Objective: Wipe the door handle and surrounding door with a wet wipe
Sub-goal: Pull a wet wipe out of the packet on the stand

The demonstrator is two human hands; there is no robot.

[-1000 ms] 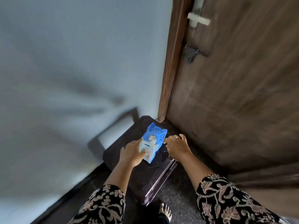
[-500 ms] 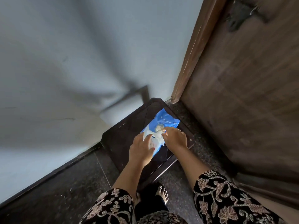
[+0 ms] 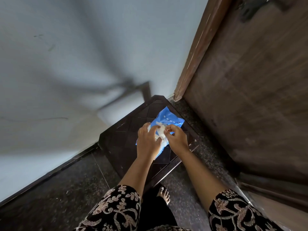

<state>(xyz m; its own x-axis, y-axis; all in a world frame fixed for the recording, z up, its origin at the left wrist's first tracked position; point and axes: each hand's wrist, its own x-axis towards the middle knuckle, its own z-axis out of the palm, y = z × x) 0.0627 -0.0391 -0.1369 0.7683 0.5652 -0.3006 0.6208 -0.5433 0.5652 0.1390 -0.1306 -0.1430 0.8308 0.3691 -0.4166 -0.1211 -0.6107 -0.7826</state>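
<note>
wet wipe point(image 3: 162, 132) at the pack opening, pinched by the right hand point(image 3: 177, 140).
blue wipe pack point(image 3: 168, 121) lies flat on a dark stool point(image 3: 116, 140) set in the corner beside the pale wall point(image 3: 83, 55) and the wooden door point(image 3: 250, 97). right fingers point(image 3: 168, 129) are closed narrow on the white wipe (partly drawn from the pack). left hand point(image 3: 148, 142) rests on the pack with its fingers spread, holding it down. door hardware at the top edge is too blurred to identify. one bare foot point(image 3: 164, 195) stands on the dark floor point(image 3: 66, 189).

door handle point(image 3: 255, 7): blurred, cut by top edge; wipe pack point(image 3: 168, 120): half hidden under hands
</note>
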